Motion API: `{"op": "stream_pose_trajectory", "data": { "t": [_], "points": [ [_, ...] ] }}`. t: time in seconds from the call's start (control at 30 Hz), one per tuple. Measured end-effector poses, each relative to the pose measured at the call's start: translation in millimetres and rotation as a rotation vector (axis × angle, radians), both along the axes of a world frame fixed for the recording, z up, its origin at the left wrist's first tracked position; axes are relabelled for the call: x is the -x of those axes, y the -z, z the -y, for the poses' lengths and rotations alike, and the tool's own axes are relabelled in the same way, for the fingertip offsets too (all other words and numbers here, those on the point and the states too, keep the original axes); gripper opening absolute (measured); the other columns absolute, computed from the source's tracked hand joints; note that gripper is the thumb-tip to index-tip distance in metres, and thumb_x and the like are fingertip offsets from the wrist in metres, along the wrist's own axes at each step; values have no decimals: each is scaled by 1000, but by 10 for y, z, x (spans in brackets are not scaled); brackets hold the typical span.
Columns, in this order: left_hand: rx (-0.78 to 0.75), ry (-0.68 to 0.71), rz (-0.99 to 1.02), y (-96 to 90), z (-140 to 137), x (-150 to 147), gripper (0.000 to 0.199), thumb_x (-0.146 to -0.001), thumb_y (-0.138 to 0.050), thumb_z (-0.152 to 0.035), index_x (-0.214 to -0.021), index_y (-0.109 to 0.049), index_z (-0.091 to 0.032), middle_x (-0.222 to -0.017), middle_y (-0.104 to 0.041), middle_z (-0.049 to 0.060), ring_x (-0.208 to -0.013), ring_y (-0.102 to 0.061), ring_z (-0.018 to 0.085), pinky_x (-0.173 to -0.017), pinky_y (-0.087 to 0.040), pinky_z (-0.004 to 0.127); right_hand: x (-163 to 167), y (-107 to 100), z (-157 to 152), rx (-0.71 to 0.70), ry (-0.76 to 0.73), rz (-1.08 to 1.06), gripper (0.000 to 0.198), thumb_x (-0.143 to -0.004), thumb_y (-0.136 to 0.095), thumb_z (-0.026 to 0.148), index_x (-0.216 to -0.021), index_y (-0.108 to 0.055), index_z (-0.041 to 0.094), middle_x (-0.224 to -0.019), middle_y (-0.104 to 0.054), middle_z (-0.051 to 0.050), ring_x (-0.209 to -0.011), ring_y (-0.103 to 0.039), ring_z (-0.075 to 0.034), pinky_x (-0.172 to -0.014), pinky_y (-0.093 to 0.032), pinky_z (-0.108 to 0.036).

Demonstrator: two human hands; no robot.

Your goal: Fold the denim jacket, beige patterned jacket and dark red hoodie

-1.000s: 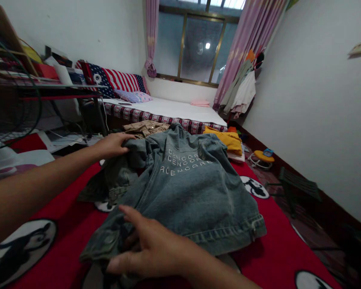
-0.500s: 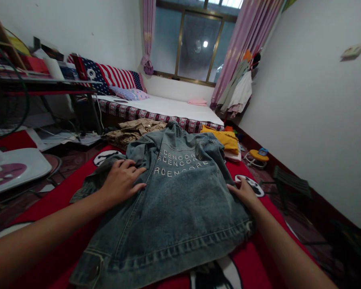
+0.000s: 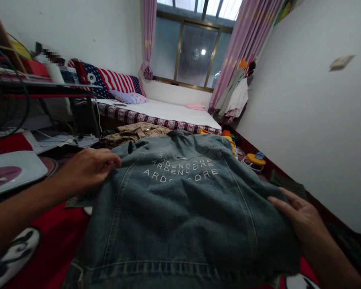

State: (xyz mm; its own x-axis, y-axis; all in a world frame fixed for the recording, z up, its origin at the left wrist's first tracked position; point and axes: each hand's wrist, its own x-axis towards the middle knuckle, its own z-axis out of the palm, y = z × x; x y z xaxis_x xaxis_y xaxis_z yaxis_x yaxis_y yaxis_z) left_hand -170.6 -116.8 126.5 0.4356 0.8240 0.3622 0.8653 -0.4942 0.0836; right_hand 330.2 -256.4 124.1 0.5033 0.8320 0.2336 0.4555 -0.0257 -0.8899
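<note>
A blue-grey denim jacket (image 3: pixel 174 216) is spread back side up in front of me, its collar at the far end and its hem nearest me. White embroidered lettering runs across its upper back. My left hand (image 3: pixel 98 166) is closed in a pinch on the jacket's left side near the sleeve. At the right side, my right hand (image 3: pixel 299 210) grips the denim edge between thumb and fingers. Between the two hands the cloth is lifted and pulled wide. Below it lies a red blanket (image 3: pixel 51 241) with black-and-white cartoon figures, largely covered by the jacket.
Beyond the jacket lie a brown patterned garment (image 3: pixel 138 130) and a yellow cloth (image 3: pixel 228 140). A bed (image 3: pixel 168 108) stands under the window. At left are a cluttered desk (image 3: pixel 48 86) and a white chair (image 3: pixel 15 170); a yellow stool (image 3: pixel 255 159) is at right.
Both hands have moved outward and taken hold of the jacket's sides. Its back is now raised and stretched wider, with more lettering showing. The left hand was lying spread on the cloth before.
</note>
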Motion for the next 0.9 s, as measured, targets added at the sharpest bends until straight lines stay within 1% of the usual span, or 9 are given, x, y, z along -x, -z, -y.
{"op": "stream_pose_trajectory", "data": {
  "t": [0.13,0.2,0.27,0.4,0.47,0.53,0.6,0.7,0.9],
  "points": [
    [194,-123,-299,64,22,226,20,-67,-54,-14,-70,-71,-25,-74,-68,1,-68,-61,22,-58,-42,30,-199,273,245,359,-267,34,38,-59,-75,47,-87,-77,22,-94,-76,-10,-85,-71,-31,-72,-58,-38],
    [180,-100,-377,64,7,67,17,-62,-57,-12,-66,-69,-24,-70,-67,2,-66,-60,22,-56,-42,30,-302,385,192,481,-373,111,32,-61,-74,49,-78,-77,21,-88,-76,-10,-79,-71,-29,-68,-57,-36],
    [107,-12,-362,-7,-30,-288,8,-65,-61,-17,-66,-67,-21,-72,-66,4,-68,-60,22,-61,-46,31,-390,416,18,520,-383,194,32,-63,-73,50,-73,-76,20,-80,-75,-9,-68,-68,-25,-57,-54,-32],
    [113,130,-186,-34,-207,-1255,21,-85,-52,-27,-85,-72,-21,-91,-68,10,-84,-65,27,-75,-51,39,-480,380,-578,369,-164,69,38,-63,-74,49,-81,-73,16,-73,-71,-8,-59,-65,-20,-46,-48,-26],
    [205,174,-98,175,-354,-1632,31,-89,-51,-36,-108,-70,-21,-109,-67,13,-97,-65,30,-84,-51,42,-496,420,-903,274,-82,-91,32,-67,-71,43,-84,-70,16,-78,-71,-9,-64,-67,-19,-51,-50,-27],
    [275,137,-54,512,-512,-1849,50,-88,-54,-46,-130,-59,-19,-134,-56,19,-117,-57,35,-97,-45,50,-515,512,-1196,225,-32,-122,21,-71,-67,33,-82,-68,15,-81,-71,-9,-66,-68,-18,-54,-53,-27],
    [313,92,-56,868,-640,-1926,61,-90,-49,-54,-141,-48,-21,-150,-40,18,-138,-37,38,-108,-31,57,-547,621,-1449,209,14,-30,12,-70,-63,24,-78,-67,15,-79,-70,-10,-66,-68,-18,-56,-53,-28],
    [240,55,-23,1224,-724,-1911,64,-93,-40,-59,-147,-40,-25,-157,-27,13,-146,-20,35,-116,-15,56,-590,743,-1784,189,37,100,8,-66,-64,19,-73,-66,15,-77,-71,-10,-77,-69,-23,-68,-56,-33],
    [180,48,17,1300,-695,-1894,63,-92,-40,-61,-146,-43,-27,-156,-30,11,-145,-22,34,-116,-15,55,-342,814,-2380,87,-156,157,32,-61,-69,23,-91,-68,15,-101,-73,-13,-108,-63,-29,-97,-48,-43]
  ]
}}
